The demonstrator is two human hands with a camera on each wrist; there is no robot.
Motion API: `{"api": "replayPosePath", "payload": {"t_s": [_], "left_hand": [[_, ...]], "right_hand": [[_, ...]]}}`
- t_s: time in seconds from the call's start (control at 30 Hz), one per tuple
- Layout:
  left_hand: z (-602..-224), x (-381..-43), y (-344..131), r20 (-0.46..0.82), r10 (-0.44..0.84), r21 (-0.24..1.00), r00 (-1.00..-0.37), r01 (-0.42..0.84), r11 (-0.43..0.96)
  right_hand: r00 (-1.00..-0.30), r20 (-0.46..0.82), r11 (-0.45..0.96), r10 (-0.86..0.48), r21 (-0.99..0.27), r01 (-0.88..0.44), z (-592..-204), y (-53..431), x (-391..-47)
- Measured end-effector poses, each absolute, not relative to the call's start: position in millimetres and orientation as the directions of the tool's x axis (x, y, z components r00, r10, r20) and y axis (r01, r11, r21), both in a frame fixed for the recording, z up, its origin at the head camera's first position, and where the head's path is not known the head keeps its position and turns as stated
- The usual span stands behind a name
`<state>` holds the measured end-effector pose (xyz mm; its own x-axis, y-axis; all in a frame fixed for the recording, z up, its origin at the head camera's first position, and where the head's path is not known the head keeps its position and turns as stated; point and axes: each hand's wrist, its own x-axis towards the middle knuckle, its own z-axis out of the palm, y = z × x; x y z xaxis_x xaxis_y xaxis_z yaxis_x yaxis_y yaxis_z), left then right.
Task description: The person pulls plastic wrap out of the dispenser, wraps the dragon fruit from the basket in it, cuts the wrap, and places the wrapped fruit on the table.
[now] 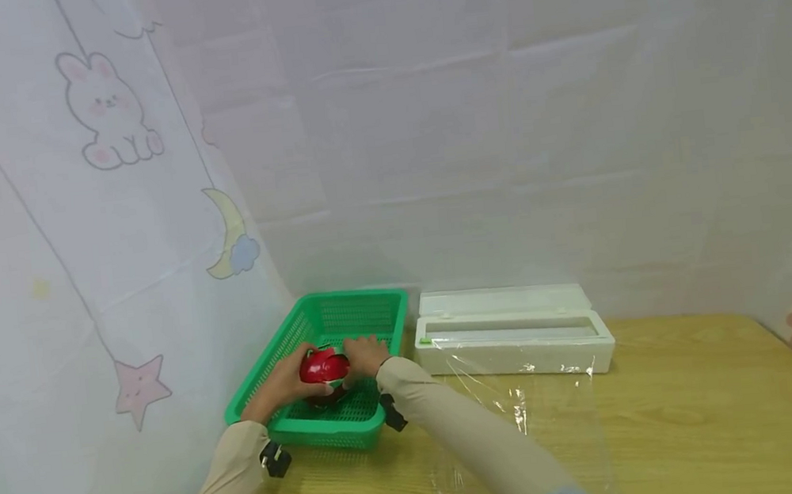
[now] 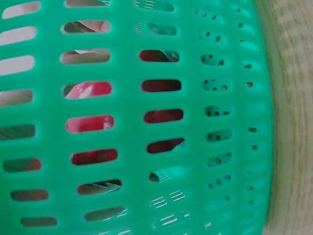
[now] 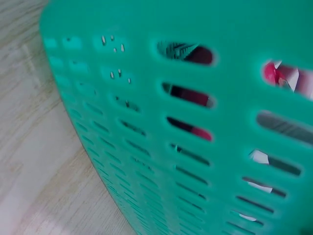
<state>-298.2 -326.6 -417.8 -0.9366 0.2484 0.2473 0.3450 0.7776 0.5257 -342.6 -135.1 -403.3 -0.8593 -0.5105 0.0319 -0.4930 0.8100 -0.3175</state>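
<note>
A glossy red dragon fruit (image 1: 323, 365) with green-edged scales is held within the green plastic basket (image 1: 366, 423). My left hand (image 1: 286, 385) grips its left side, the thumb across the near face. On the opposite side my right hand (image 1: 364, 357) holds it with bent fingers. Below the fruit is a darker red patch, too shadowed to make out. Both wrist views look through the slotted basket wall (image 2: 127, 112), where only bits of the red fruit (image 3: 195, 95) show and the hands are mostly hidden.
Right of the basket stands a white cling film dispenser (image 1: 514, 355) with its lid raised. A sheet of clear film (image 1: 528, 425) extends from it over the wooden table (image 1: 696, 393), partly under my right forearm. Printed fabric (image 1: 426, 117) hangs behind and at the left.
</note>
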Motion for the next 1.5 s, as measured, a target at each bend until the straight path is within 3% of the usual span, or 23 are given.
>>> {"api": "replayPosePath", "payload": {"t_s": [0.37,0.9,1.17,1.5], "left_hand": [[-415,-295,-328,0.289,0.22,0.496,-0.932,0.343,0.798],[-380,-285,-326,0.38,0.175,0.458,-0.908,0.349,0.818],[-373,-284,-326,0.387,0.165,0.463,-0.907,0.346,0.816],[-354,-283,-320,0.416,0.162,0.491,-0.895,0.371,0.788]], "right_hand": [[-0.86,0.038,0.8,-0.51,-0.346,-0.49,-405,-135,-340],[-0.81,0.137,0.679,-0.57,-0.476,-0.559,-371,-124,-332],[-0.807,0.189,0.698,-0.56,-0.418,-0.582,-363,-117,-329],[-0.751,0.293,0.681,-0.592,-0.316,-0.66,-345,-104,-329]]}}
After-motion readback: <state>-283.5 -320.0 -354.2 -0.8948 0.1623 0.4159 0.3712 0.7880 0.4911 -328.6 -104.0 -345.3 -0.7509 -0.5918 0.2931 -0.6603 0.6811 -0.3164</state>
